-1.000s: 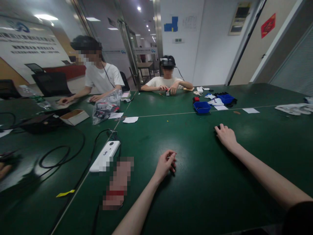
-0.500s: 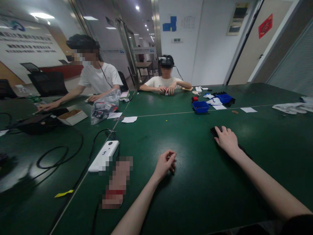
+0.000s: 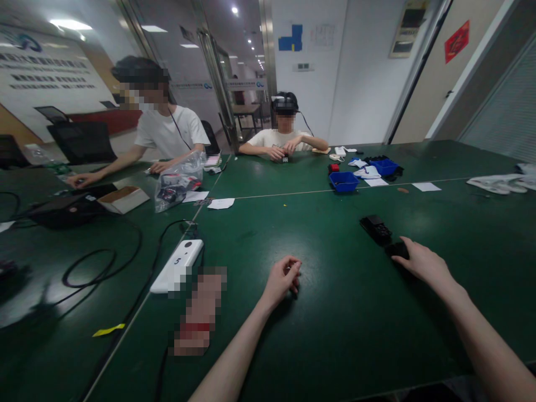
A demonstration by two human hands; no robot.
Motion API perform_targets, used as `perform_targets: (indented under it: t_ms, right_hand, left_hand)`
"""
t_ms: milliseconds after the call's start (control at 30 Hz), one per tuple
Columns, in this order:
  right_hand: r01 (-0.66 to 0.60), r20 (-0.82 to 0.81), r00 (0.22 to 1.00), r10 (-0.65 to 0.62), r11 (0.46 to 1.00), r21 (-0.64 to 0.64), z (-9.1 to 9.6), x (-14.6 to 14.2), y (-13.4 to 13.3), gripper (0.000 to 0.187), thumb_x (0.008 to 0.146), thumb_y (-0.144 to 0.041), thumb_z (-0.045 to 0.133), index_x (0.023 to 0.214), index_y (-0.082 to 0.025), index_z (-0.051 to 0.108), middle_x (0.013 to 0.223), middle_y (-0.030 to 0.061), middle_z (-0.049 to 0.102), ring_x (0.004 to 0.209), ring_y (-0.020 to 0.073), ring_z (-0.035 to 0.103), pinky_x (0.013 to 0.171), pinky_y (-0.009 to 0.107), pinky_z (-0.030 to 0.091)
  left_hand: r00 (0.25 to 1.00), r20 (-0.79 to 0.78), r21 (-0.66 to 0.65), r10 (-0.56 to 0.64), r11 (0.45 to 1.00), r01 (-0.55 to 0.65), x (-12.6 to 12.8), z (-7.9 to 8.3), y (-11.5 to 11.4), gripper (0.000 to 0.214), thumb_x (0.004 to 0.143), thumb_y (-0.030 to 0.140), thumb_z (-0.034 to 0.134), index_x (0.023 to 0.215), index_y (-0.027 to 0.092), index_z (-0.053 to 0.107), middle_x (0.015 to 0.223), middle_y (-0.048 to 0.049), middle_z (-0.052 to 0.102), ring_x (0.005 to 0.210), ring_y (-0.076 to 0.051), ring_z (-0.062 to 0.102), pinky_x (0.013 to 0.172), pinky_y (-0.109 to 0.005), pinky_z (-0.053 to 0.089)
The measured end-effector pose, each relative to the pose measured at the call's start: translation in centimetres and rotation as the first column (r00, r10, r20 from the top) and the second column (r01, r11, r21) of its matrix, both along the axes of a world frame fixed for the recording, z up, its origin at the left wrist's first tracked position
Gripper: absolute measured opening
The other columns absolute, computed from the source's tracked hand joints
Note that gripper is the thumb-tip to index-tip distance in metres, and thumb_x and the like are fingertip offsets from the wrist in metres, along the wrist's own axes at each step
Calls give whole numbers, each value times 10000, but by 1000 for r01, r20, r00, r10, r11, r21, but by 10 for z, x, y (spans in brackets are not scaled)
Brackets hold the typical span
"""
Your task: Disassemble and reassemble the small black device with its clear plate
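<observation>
My left hand [image 3: 285, 279] rests on the green table [image 3: 326, 329], its fingers loosely curled in and nothing showing between them. To the right, my right hand [image 3: 425, 262] has its thumb and fingers around a small black object [image 3: 397, 251], partly covered by the fingers. Just beyond it, towards the upper left, lies a black blocky item [image 3: 376, 228] with an uneven top; no hand touches it. Its exact kind is too dark to make out.
A white power bank [image 3: 178, 268] marked 5 and a blurred pinkish object [image 3: 201, 310] lie left, near black cables [image 3: 90, 268]. Farther off are a blue tray [image 3: 343, 182], a clear plastic bag [image 3: 178, 181] and papers [image 3: 221, 204]. Two people [image 3: 171, 128] sit across the table.
My right hand has moved off the far black item, back towards me and right, and now grips the nearer black object. My left hand stays in place.
</observation>
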State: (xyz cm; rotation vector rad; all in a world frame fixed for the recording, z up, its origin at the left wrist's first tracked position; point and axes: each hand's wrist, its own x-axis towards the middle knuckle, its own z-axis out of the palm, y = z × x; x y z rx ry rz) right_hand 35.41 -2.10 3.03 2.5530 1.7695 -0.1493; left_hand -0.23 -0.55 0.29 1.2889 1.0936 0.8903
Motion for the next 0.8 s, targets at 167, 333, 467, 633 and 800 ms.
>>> perform_targets:
  t_ms: [167,333,467,633,800]
  right_hand:
    - [-28,-72,997,26,999,-22,9,1,0,602,849,-450,402,1373,-159,338,1228,165,569,1031,287,598,736,390,544]
    - [-50,-94,994,55,997,53,7,6,-2,573,853,-417,377,1366,-162,363,1214,172,568,978,297,611,708,407,544]
    - [5,-117,993,18,982,190,13,4,-4,612,867,-455,320,1381,-123,337,1228,212,544,1008,342,587,704,457,537]
    - [28,-364,929,63,971,239,33,-17,-5,641,888,-496,229,1392,-110,322,1231,197,555,1058,326,572,830,421,499]
    - [-82,-691,691,214,972,219,23,-73,-4,595,887,-528,246,1311,-172,463,1278,131,555,1159,277,523,932,385,456]
  left_hand:
    - [1000,-6,11,-5,1000,5,0,0,0,328,754,449,560,850,136,561,616,17,505,467,-76,519,368,-155,434]
    - [1000,-11,10,-5,1000,5,1,1,-1,310,760,430,554,852,135,559,607,20,505,467,-78,518,371,-164,442]
    - [1000,-17,20,-1,1000,2,1,2,-1,296,756,419,558,844,137,558,596,23,505,458,-78,515,369,-166,441]
    - [999,-39,28,-7,1000,8,1,1,-1,277,767,399,547,853,136,557,581,28,502,456,-79,513,376,-169,441]
    - [999,-35,24,-10,1000,10,2,-1,-1,294,772,402,540,875,127,560,598,23,513,449,-77,511,382,-179,442]
